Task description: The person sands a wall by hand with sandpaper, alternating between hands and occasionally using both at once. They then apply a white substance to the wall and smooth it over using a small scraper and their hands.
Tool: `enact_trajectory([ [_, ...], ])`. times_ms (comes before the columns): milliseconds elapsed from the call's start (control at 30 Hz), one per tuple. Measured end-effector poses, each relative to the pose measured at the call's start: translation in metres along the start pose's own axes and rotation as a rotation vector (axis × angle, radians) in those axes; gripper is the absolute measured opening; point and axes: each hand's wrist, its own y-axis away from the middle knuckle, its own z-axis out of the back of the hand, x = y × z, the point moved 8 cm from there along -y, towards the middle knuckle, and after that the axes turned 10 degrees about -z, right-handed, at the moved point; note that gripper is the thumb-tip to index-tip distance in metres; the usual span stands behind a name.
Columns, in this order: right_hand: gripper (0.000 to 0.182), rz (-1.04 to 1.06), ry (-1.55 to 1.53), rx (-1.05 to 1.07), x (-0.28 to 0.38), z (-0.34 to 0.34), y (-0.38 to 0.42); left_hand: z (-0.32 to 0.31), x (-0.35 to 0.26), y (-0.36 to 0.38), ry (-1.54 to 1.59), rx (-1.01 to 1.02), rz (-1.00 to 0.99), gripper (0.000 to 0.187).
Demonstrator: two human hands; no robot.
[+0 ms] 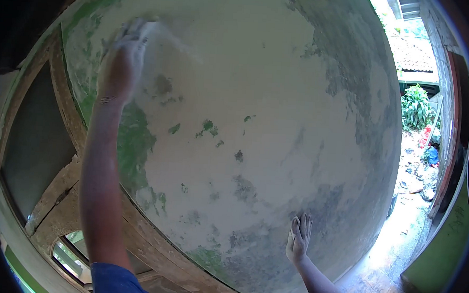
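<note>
Left hand (123, 61): blurred fingers against the wall (258, 94), grip impossible to tell; pale dust (180, 42) hangs beside them, probably from rubbing. Right hand (299, 240): fingers extended, seemingly empty, resting on the wall beneath them, perhaps for balance.

The wall (267, 121) is matt and plaster-like — chalky and smooth across the pale middle, rougher in the mottled grey areas, with ragged patches of green paint. The frame (68, 106) is dull brown wood, worn and cracked, around a smooth dark panel (33, 141). Left hand (123, 61) and right hand (299, 237) carry dry whitish powder; the sleeves (117, 283) are blue cloth.
</note>
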Motion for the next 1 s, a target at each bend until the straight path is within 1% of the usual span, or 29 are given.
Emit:
enact_trajectory([
  [67,0.038,-0.010,-0.017,-0.003,0.003,-0.001,0.004,0.014,0.002,0.001,0.230,-0.120,0.145,0.034],
  [100,0.039,-0.017,-0.007,0.013,0.004,0.001,0.002,0.014,-0.032,0.006,0.420,-0.074,0.111,0.035],
  [167,0.040,-0.022,0.004,0.030,0.006,0.003,0.000,0.007,-0.122,0.032,0.207,0.124,-0.214,0.038],
  [200,0.041,-0.028,-0.003,0.029,0.006,0.003,-0.001,0.016,-0.171,0.053,0.381,0.141,-0.352,0.039],
  [233,0.041,-0.035,-0.009,0.028,0.007,0.003,-0.001,0.025,-0.203,0.069,0.556,0.157,-0.491,0.040],
  [333,0.045,-0.003,0.021,0.001,0.011,0.004,-0.002,0.032,-0.187,0.068,0.564,0.114,-0.473,0.038],
  [367,0.045,0.005,0.022,-0.002,0.012,0.004,-0.004,0.013,-0.150,0.056,0.396,0.167,-0.310,0.039],
  [400,0.046,-0.008,0.014,0.005,0.013,0.005,-0.004,-0.010,-0.097,0.043,0.230,0.220,-0.147,0.040],
  [433,0.046,-0.022,0.007,0.016,0.013,0.005,-0.002,0.006,-0.045,0.029,0.378,0.079,-0.154,0.041],
  [467,0.046,-0.019,0.007,0.021,0.013,0.005,-0.001,0.012,0.006,0.022,0.223,0.043,0.014,0.032],
  [500,0.046,-0.028,0.005,0.022,0.011,0.003,-0.001,0.021,0.035,0.020,0.066,0.006,0.177,0.026],
  [533,0.045,-0.041,0.003,0.022,0.010,0.002,0.000,0.021,0.033,0.021,0.065,0.007,0.176,0.026],
  [600,0.045,-0.034,-0.003,0.005,0.009,-0.001,0.000,0.024,0.011,0.022,0.242,-0.084,0.146,0.027],
  [633,0.046,-0.024,-0.010,-0.010,0.009,0.001,0.001,0.004,-0.018,0.032,0.356,0.009,0.148,0.030],
  [667,0.046,-0.030,-0.007,-0.005,0.009,0.001,0.001,0.010,-0.080,0.042,0.137,0.030,-0.116,0.042],
  [700,0.046,-0.034,0.003,0.001,0.009,0.001,0.000,0.014,-0.126,0.059,0.334,0.246,-0.200,0.043],
  [733,0.046,-0.040,0.013,0.009,0.010,0.002,0.000,0.025,-0.180,0.074,0.239,0.242,-0.374,0.044],
  [767,0.046,-0.047,0.016,0.013,0.012,0.003,0.000,0.036,-0.224,0.103,0.387,0.250,-0.516,0.043],
  [800,0.047,-0.050,0.006,0.018,0.015,0.005,-0.001,0.037,-0.234,0.116,0.395,0.251,-0.518,0.043],
  [833,0.048,-0.054,-0.005,0.020,0.017,0.006,-0.001,0.043,-0.242,0.125,0.597,0.233,-0.535,0.041],
  [867,0.048,-0.058,-0.001,0.021,0.016,0.008,0.000,0.046,-0.247,0.131,0.796,0.212,-0.548,0.040],
  [900,0.048,-0.058,-0.011,0.037,0.016,0.008,0.003,0.045,-0.224,0.117,0.786,0.098,-0.463,0.039],
  [933,0.047,-0.058,-0.020,0.054,0.016,0.007,0.004,0.044,-0.189,0.094,0.538,0.045,-0.373,0.038],
  [967,0.047,-0.063,-0.014,0.057,0.016,0.006,0.006,0.019,-0.162,0.077,-0.062,0.130,-0.390,0.039],
  [1000,0.048,-0.078,-0.011,0.055,0.016,0.007,0.011,0.011,-0.081,0.051,0.333,0.215,-0.084,0.037],
])
